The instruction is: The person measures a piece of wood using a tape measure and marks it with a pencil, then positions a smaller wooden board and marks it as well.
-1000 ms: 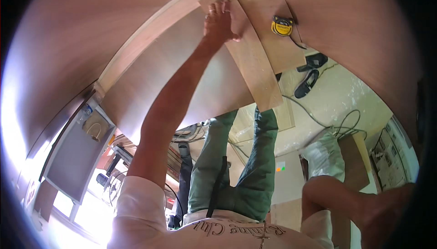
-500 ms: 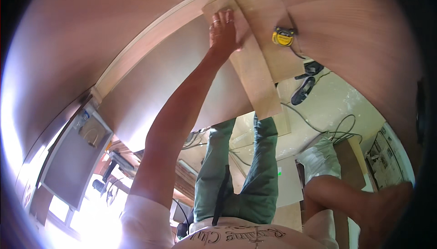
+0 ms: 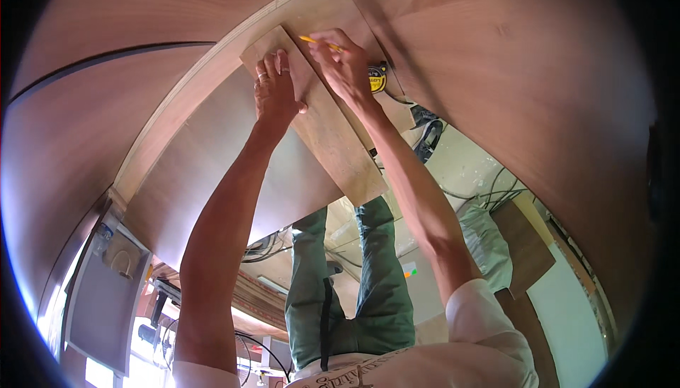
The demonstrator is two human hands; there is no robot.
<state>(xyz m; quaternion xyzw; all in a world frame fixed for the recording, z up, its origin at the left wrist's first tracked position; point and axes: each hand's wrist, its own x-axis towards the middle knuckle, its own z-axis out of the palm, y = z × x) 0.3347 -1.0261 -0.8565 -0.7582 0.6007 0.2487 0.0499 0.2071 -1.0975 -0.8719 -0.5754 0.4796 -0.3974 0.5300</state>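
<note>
The right hand (image 3: 347,69), absent a second ago, is now pinching a yellow pencil (image 3: 317,42) on the plywood strip (image 3: 333,140). The left hand (image 3: 275,94), fingers flat, is pressing the strip's far end against the large panel (image 3: 212,168), indicating marking underway.

Fig.: large wood-veneer panels (image 3: 142,69) fill upper and left field, w/ a dark curved seam at upper left. Dark power tool (image 3: 425,136) w/ black cables (image 3: 489,189) lies on pale floor (image 3: 474,168), right of centre. Folded greenish cloth (image 3: 485,243) sits just beside a brown board (image 3: 528,246). Grey cabinet (image 3: 106,296) at lower left; green trousers (image 3: 368,289) at bottom centre.
</note>
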